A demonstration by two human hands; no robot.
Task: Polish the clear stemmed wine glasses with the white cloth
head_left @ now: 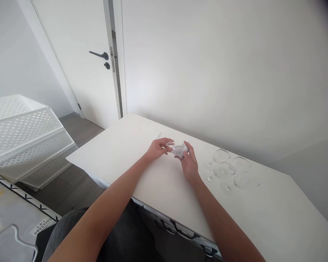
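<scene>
Over the white tabletop [120, 153], both hands are around a clear wine glass [177, 150] held on its side. My left hand [159, 148] pinches its left end with the fingertips. My right hand [190, 162] is curled around the other end, where something whitish, perhaps a cloth or paper, shows between the fingers. Just behind my left hand, a small clear piece [159, 135] is visible, too faint to name. To the right of my right hand stand several clear wine glasses [224, 169] in a close group, their round rims and feet showing.
A white wall [221, 72] runs along the table's far edge. At the left are a white door [79, 54] with a black handle [100, 55], slightly ajar, and a white perforated rack [27, 134]. Black hooks or handles [169, 225] line the table's near side.
</scene>
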